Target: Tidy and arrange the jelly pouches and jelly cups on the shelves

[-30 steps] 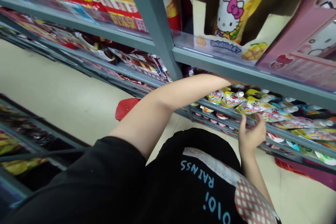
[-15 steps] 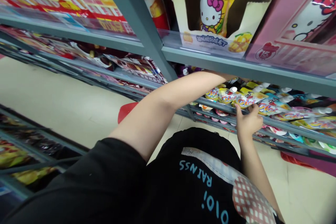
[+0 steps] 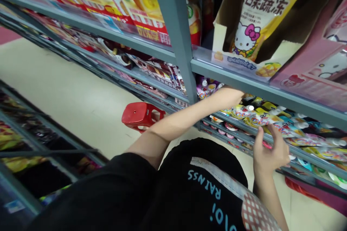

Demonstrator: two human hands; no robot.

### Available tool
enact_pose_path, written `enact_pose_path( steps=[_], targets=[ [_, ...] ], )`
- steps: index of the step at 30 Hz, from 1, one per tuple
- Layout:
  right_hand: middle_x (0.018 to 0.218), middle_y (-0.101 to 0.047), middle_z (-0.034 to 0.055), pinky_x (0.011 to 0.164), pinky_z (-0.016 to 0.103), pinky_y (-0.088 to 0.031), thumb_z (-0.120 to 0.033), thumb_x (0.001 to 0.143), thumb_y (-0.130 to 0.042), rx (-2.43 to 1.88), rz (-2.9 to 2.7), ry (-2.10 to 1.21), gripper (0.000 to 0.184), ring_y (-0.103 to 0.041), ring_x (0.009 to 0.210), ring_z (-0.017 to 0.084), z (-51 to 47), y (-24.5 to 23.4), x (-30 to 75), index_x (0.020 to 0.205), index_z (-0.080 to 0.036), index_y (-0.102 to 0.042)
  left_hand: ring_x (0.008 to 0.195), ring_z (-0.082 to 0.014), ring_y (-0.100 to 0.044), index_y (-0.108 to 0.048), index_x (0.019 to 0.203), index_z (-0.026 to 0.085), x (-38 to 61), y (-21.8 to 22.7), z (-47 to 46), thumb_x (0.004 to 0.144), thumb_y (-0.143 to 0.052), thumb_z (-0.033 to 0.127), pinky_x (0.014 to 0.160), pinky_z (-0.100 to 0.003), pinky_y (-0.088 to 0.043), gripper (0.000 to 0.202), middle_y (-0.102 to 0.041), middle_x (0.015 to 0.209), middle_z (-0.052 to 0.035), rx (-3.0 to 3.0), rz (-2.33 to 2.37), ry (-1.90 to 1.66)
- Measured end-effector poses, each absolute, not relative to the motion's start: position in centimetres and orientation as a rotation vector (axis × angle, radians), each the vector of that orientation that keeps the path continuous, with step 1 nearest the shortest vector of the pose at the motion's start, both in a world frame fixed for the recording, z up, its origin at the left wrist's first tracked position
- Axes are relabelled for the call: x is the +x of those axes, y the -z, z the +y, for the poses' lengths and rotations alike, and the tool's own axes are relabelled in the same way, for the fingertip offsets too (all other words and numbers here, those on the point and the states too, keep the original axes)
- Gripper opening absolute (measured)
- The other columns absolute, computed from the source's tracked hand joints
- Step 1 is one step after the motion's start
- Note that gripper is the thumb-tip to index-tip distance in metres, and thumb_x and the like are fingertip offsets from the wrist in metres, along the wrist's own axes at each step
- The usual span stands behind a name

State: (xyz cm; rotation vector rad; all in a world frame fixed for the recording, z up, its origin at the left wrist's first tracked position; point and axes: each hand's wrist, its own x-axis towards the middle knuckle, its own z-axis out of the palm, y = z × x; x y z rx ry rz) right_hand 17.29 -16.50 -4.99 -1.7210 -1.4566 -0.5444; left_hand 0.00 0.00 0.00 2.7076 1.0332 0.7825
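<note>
My left hand (image 3: 233, 96) reaches under the edge of the upper shelf, above the pouches; its fingers are hidden there. In front of the lower shelf's lip, my right hand (image 3: 271, 153) is open, thumb and fingers apart, holding nothing. Closest to it lies a yellow spouted pouch (image 3: 261, 119) with a white cap. Blue pouches (image 3: 290, 127) lie to the right in the same row. Purple pouches (image 3: 204, 88) sit at the left, beside the shelf post.
A grey shelf post (image 3: 177, 32) rises left of the pouches. Above stands an open carton (image 3: 287, 56) holding a cat-print pouch (image 3: 248, 39). A red stool (image 3: 135, 113) stands on the aisle floor. Another rack (image 3: 51, 153) is at the lower left.
My right hand has drawn back from the yellow pouch and shelf lip, its fingers spreading. My left hand has pulled back slightly from under the shelf. The view has shifted, showing more of the stool.
</note>
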Motion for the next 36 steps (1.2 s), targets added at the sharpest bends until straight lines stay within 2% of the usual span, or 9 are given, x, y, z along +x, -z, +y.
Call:
enact_pose_path(
  steps=[4, 7, 11, 15, 17, 21, 28, 33, 36],
  targets=[
    [0.116, -0.071, 0.0119, 0.089, 0.035, -0.052, -0.027, 0.091, -0.067, -1.532, -1.740, 0.501, 0.046, -0.069, 0.100, 0.026, -13.9, 2.3, 16.2, 0.134, -0.015, -0.056, 0.113, -0.0193, -0.061, -0.059, 0.120, 0.014, -3.0, 2.8, -3.3, 0.102, -0.034, 0.018, 0.100, -0.036, -0.053, 0.031, -0.065, 0.113, -0.0119, 2.501, 1.127, -1.204],
    [0.105, -0.072, 0.0129, 0.079, 0.035, -0.050, -0.033, 0.095, -0.060, -1.581, -1.957, 0.465, 0.039, -0.068, 0.092, 0.027, -11.1, 1.5, 15.9, 0.129, -0.014, -0.059, 0.122, -0.0190, -0.057, -0.052, 0.128, 0.013, -3.9, 5.2, -4.8, 0.102, -0.037, 0.023, 0.106, -0.035, -0.050, 0.032, -0.060, 0.125, -0.0143, 2.324, 1.282, -1.438],
    [0.080, -0.069, 0.0074, 0.057, 0.032, -0.036, -0.030, 0.094, -0.057, -1.779, -2.164, 0.450, 0.031, -0.061, 0.066, 0.024, -8.8, 1.1, 16.2, 0.122, -0.018, -0.064, 0.125, -0.0247, -0.054, -0.052, 0.131, 0.011, -3.5, 5.9, -4.9, 0.099, -0.050, 0.030, 0.110, -0.040, -0.047, 0.038, -0.059, 0.130, -0.0154, 2.517, 1.335, -1.135],
    [0.071, -0.066, 0.0032, 0.053, 0.030, -0.027, -0.027, 0.091, -0.058, -1.795, -2.231, 0.407, 0.018, -0.057, 0.058, 0.020, -8.4, 0.9, 16.9, 0.105, -0.021, -0.068, 0.137, -0.0287, -0.043, -0.042, 0.145, 0.009, -2.8, 6.1, -4.8, 0.095, -0.053, 0.023, 0.111, -0.043, -0.044, 0.053, -0.043, 0.153, -0.0150, 2.720, 1.415, -0.939],
    [0.075, -0.068, 0.0014, 0.053, 0.029, -0.028, -0.025, 0.091, -0.058, -1.702, -2.257, 0.296, 0.013, -0.059, 0.062, 0.019, -8.4, 0.8, 17.1, 0.099, -0.022, -0.067, 0.139, -0.0272, -0.042, -0.039, 0.149, 0.009, -2.5, 6.7, -4.7, 0.096, -0.047, 0.019, 0.109, -0.041, -0.045, 0.054, -0.039, 0.157, -0.0126, 2.768, 1.474, -0.960],
    [0.095, -0.071, 0.0012, 0.066, 0.029, -0.042, -0.020, 0.092, -0.055, -1.462, -2.293, 0.001, 0.013, -0.066, 0.082, 0.019, -8.6, 0.8, 16.9, 0.100, -0.022, -0.065, 0.133, -0.0260, -0.049, -0.041, 0.149, 0.010, -1.5, 7.9, -4.3, 0.098, -0.040, 0.019, 0.101, -0.039, -0.049, 0.052, -0.045, 0.153, -0.0127, 2.765, 1.582, -1.002],
    [0.097, -0.069, 0.0015, 0.078, 0.030, -0.045, -0.019, 0.095, -0.055, -1.296, -2.260, -0.089, 0.011, -0.065, 0.090, 0.019, -9.1, -0.4, 16.1, 0.101, -0.021, -0.064, 0.134, -0.0245, -0.051, -0.037, 0.153, 0.016, 0.5, 8.4, -3.8, 0.098, -0.036, 0.015, 0.081, -0.033, -0.056, 0.055, -0.044, 0.154, -0.0093, 2.777, 1.529, -0.990],
    [0.097, -0.071, 0.0030, 0.079, 0.030, -0.046, -0.020, 0.095, -0.054, -1.312, -2.142, -0.002, 0.011, -0.066, 0.088, 0.019, -8.7, 0.6, 15.4, 0.097, -0.019, -0.065, 0.149, -0.0228, -0.034, -0.039, 0.149, 0.005, -2.3, 8.7, -4.7, 0.098, -0.033, 0.010, 0.111, -0.035, -0.049, 0.051, -0.043, 0.154, -0.0138, 2.773, 1.276, -1.161],
    [0.093, -0.072, 0.0037, 0.078, 0.030, -0.047, -0.020, 0.095, -0.053, -1.362, -2.039, 0.045, 0.015, -0.067, 0.085, 0.020, -8.3, 1.9, 14.9, 0.095, -0.019, -0.067, 0.149, -0.0174, -0.034, -0.041, 0.147, 0.008, -4.7, 10.0, -6.0, 0.098, -0.033, 0.008, 0.119, -0.033, -0.042, 0.049, -0.048, 0.150, -0.0126, 2.740, 0.940, -1.348]
  ],
)
